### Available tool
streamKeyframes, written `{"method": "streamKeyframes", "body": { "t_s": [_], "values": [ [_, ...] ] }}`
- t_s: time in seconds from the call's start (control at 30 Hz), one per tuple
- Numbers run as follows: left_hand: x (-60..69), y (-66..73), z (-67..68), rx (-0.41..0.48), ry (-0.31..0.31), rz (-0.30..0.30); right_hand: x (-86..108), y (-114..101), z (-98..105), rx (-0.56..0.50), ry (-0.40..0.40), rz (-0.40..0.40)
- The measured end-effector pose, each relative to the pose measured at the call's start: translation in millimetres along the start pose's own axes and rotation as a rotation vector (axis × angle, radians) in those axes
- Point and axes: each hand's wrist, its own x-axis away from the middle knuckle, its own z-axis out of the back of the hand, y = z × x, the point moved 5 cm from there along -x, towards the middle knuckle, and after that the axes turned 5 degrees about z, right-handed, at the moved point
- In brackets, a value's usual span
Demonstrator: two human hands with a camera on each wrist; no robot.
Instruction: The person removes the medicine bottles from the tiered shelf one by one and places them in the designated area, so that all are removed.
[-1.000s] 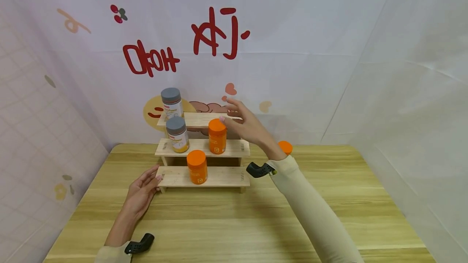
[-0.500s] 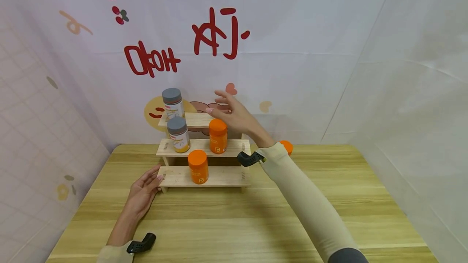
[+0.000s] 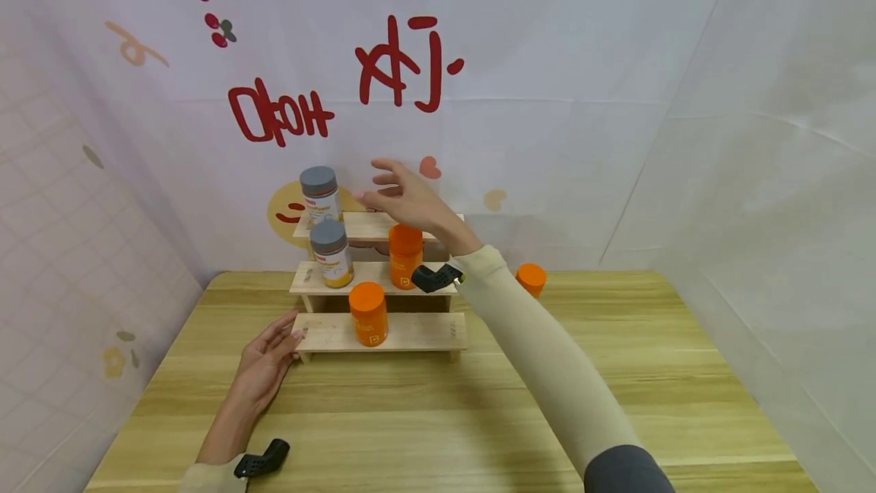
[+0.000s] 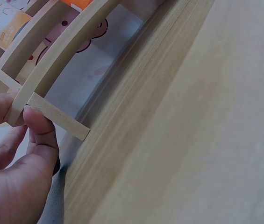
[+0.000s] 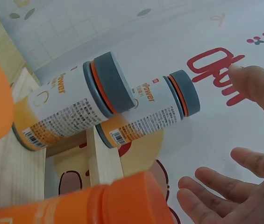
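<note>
A three-step wooden display rack [image 3: 417,333] stands on the table. My left hand [image 3: 263,364] pinches the left end of its lowest board, thumb and fingers on either side in the left wrist view. My right hand [image 3: 409,200] hovers over the top step with fingers spread and nothing in them. Left of it, a grey-lidded white supplement bottle [image 3: 320,192] stands on the top step. Another grey-lidded bottle [image 3: 331,253] and an orange bottle [image 3: 406,249] share the middle step; a second orange bottle [image 3: 368,314] is on the lowest.
Behind the right forearm, another orange-lidded container [image 3: 531,278] is partly hidden on the table at the right. A white printed curtain [image 3: 547,97] hangs close behind the rack, with more white sheeting along both sides.
My right hand has moved left and slightly up, from above the middle step's orange bottle toward the upper grey-lidded bottle. The left hand keeps its hold on the rack.
</note>
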Motion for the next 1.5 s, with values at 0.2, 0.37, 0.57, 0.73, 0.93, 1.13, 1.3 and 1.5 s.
{"method": "streamKeyframes", "body": {
  "t_s": [0.2, 0.37, 0.57, 0.73, 0.93, 1.13, 1.3, 1.5],
  "values": [
    [0.9, 2.0, 1.9, 0.004, 0.001, 0.0, -15.6, -4.6, -12.9, -0.017, -0.026, -0.013],
    [0.7, 1.6, 2.9, 0.005, -0.005, 0.001, -25.7, -3.3, -21.5, 0.008, -0.051, -0.024],
    [0.9, 2.2, 3.3, -0.001, -0.017, -0.003, -36.0, -4.1, -28.8, 0.078, -0.058, -0.035],
    [2.2, 2.9, 4.4, 0.006, -0.022, -0.024, -44.4, -7.4, -37.3, 0.05, -0.057, -0.034],
    [1.0, -0.8, 4.3, 0.0, -0.027, -0.022, -48.7, -10.4, -50.0, 0.016, -0.059, -0.032],
    [0.8, -2.2, 3.7, -0.015, -0.013, -0.007, -47.0, -11.9, -62.4, 0.009, -0.048, -0.014],
    [3.5, 0.1, 2.7, -0.008, 0.003, 0.005, -43.6, -15.3, -69.1, 0.014, -0.025, 0.021],
    [4.3, 2.3, 0.0, -0.009, 0.0, 0.006, -40.3, -14.9, -67.3, 0.007, 0.013, 0.027]
  ]
}}
